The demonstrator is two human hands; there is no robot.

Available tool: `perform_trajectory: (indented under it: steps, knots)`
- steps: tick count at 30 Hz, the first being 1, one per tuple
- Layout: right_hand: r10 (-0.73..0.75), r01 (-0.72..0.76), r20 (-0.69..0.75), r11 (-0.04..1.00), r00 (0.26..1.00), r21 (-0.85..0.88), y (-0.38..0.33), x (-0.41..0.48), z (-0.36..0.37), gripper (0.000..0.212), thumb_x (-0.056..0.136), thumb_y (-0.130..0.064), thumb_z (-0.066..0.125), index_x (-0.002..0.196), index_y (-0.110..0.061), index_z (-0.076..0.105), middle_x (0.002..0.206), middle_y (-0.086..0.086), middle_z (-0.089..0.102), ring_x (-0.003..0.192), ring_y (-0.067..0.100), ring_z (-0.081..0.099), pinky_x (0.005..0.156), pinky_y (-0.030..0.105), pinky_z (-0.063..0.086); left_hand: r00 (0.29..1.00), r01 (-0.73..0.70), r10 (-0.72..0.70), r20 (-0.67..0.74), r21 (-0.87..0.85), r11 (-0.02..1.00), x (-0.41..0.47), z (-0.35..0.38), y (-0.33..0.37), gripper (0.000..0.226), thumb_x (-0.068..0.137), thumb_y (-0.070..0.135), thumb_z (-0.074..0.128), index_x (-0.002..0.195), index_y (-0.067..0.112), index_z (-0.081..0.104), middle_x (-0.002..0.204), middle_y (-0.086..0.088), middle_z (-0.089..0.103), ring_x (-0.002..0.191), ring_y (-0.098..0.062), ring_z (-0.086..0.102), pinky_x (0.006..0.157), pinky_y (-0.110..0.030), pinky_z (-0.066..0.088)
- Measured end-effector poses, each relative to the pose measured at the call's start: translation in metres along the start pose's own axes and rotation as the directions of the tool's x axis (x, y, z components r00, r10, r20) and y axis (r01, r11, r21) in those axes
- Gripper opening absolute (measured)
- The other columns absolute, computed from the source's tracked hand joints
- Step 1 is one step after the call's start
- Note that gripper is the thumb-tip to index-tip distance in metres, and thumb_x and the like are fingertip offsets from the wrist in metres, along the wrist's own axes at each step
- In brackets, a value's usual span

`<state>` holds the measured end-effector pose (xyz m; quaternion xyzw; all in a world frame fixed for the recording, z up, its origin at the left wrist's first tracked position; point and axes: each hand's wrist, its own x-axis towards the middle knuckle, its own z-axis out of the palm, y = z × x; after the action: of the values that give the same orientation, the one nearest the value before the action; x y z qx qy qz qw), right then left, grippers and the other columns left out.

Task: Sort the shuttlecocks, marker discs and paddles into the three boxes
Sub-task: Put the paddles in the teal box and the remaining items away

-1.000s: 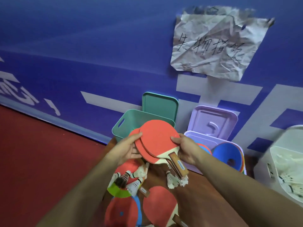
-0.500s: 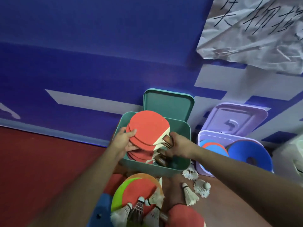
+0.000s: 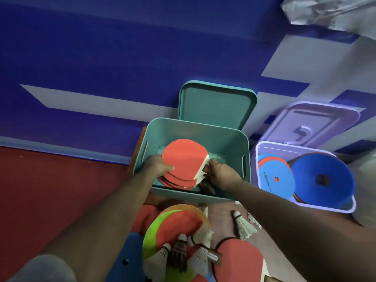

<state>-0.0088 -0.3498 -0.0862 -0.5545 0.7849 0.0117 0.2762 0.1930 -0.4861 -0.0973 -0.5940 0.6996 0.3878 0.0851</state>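
Both my hands reach into the teal box (image 3: 223, 135). A stack of red paddles (image 3: 184, 159) lies low inside it. My left hand (image 3: 157, 165) grips the stack's left edge, thumb on the top blade. My right hand (image 3: 220, 175) grips the wooden handles at the stack's right. The lilac box (image 3: 305, 206) to the right holds blue and red marker discs (image 3: 321, 178). In front of the teal box lie green, orange and red discs (image 3: 179, 222), several shuttlecocks (image 3: 179, 255), one white shuttlecock (image 3: 242, 225) and a red paddle (image 3: 238, 259).
The teal lid (image 3: 215, 104) and the lilac lid (image 3: 313, 123) lean on the blue wall behind their boxes. A crumpled paper sheet (image 3: 333, 15) hangs at the top right. Red floor (image 3: 50, 186) spreads to the left. A pale box edge (image 3: 366, 165) shows at far right.
My hands carried the stacked paddles from above the floor pile forward and down into the teal box. The camera moved closer and tilted down.
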Motion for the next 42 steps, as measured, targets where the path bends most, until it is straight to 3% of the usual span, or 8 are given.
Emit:
perform_trajectory:
  steps: [5, 8, 14, 18, 23, 26, 32, 42]
  knots:
    - [0.020, -0.020, -0.006, 1.000, 1.000, -0.004, -0.003, -0.005, -0.007, 0.046, 0.086, -0.029, 0.063, 0.125, -0.011, 0.047, 0.124, 0.015, 0.058, 0.115, 0.034, 0.056, 0.091, 0.039, 0.048, 0.995, -0.030, 0.045, -0.094, 0.159, 0.987, -0.020, -0.001, 0.011, 0.048, 0.084, 0.030, 0.070, 0.123, 0.003, 0.059, 0.125, -0.018, 0.062, 0.116, -0.032, 0.059, 0.091, -0.034, 0.046]
    - [0.031, -0.012, -0.130, 0.990, 0.991, 0.143, -0.009, -0.033, -0.022, 0.060, 0.088, -0.051, 0.060, 0.126, -0.006, 0.051, 0.126, 0.018, 0.056, 0.119, 0.034, 0.052, 0.098, 0.037, 0.044, 0.969, -0.151, 0.154, -0.194, 0.031, 0.988, -0.051, -0.012, 0.019, 0.035, 0.084, 0.020, 0.065, 0.115, 0.005, 0.060, 0.114, -0.015, 0.066, 0.108, -0.031, 0.060, 0.089, -0.033, 0.046]
    - [-0.171, 0.260, -0.362, 0.942, 0.916, 0.212, -0.021, -0.126, -0.033, 0.028, 0.090, -0.019, 0.060, 0.113, -0.003, 0.057, 0.108, 0.015, 0.056, 0.105, 0.029, 0.054, 0.091, 0.031, 0.037, 0.859, -0.359, 0.239, -0.453, -0.200, 0.912, -0.145, -0.022, 0.011, 0.016, 0.086, 0.011, 0.060, 0.100, 0.011, 0.066, 0.088, -0.003, 0.066, 0.077, -0.016, 0.060, 0.079, -0.026, 0.049]
    - [-0.251, 0.335, -0.348, 0.919, 0.903, 0.207, -0.022, -0.182, -0.010, 0.027, 0.084, -0.023, 0.057, 0.105, -0.006, 0.056, 0.096, 0.007, 0.051, 0.096, 0.027, 0.052, 0.083, 0.026, 0.035, 0.861, -0.358, 0.214, -0.460, -0.251, 0.899, -0.206, 0.008, -0.025, 0.018, 0.084, 0.005, 0.064, 0.079, 0.022, 0.061, 0.069, 0.005, 0.057, 0.064, -0.008, 0.054, 0.070, -0.027, 0.047]
    - [-0.184, 0.225, -0.182, 0.944, 0.966, 0.240, -0.015, -0.227, 0.040, 0.027, 0.083, -0.039, 0.051, 0.096, -0.015, 0.053, 0.099, 0.011, 0.055, 0.098, 0.028, 0.053, 0.084, 0.032, 0.040, 0.909, -0.241, 0.173, -0.380, -0.139, 0.960, -0.259, 0.067, -0.066, 0.008, 0.079, 0.019, 0.069, 0.087, 0.018, 0.069, 0.092, -0.005, 0.063, 0.089, -0.026, 0.063, 0.084, -0.033, 0.049]
    - [-0.170, 0.198, -0.121, 0.939, 0.978, 0.280, -0.014, -0.244, 0.070, 0.032, 0.087, -0.034, 0.056, 0.104, -0.007, 0.054, 0.106, 0.017, 0.057, 0.103, 0.030, 0.054, 0.085, 0.032, 0.041, 0.902, -0.187, 0.159, -0.400, -0.030, 0.982, -0.272, 0.096, -0.079, 0.035, 0.076, 0.028, 0.073, 0.105, 0.007, 0.068, 0.107, -0.018, 0.061, 0.104, -0.036, 0.058, 0.092, -0.038, 0.046]
    - [-0.070, 0.082, -0.047, 0.934, 0.996, 0.347, -0.020, -0.261, 0.106, 0.042, 0.092, -0.039, 0.056, 0.108, -0.001, 0.055, 0.112, 0.020, 0.057, 0.110, 0.033, 0.053, 0.088, 0.034, 0.043, 0.934, -0.086, 0.158, -0.321, 0.229, 0.970, -0.269, 0.109, -0.088, 0.059, 0.080, 0.047, 0.067, 0.129, 0.015, 0.056, 0.125, -0.012, 0.054, 0.120, -0.032, 0.050, 0.097, -0.039, 0.044]
    - [0.246, -0.227, 0.045, 0.793, 0.968, 0.565, -0.042, -0.225, 0.138, 0.052, 0.088, -0.043, 0.060, 0.110, 0.003, 0.052, 0.111, 0.021, 0.065, 0.107, 0.034, 0.061, 0.074, 0.030, 0.041, 0.947, -0.103, 0.201, -0.251, 0.356, 0.929, -0.248, 0.111, -0.113, 0.036, 0.078, 0.036, 0.065, 0.100, 0.008, 0.064, 0.106, -0.012, 0.059, 0.105, -0.033, 0.054, 0.083, -0.038, 0.045]
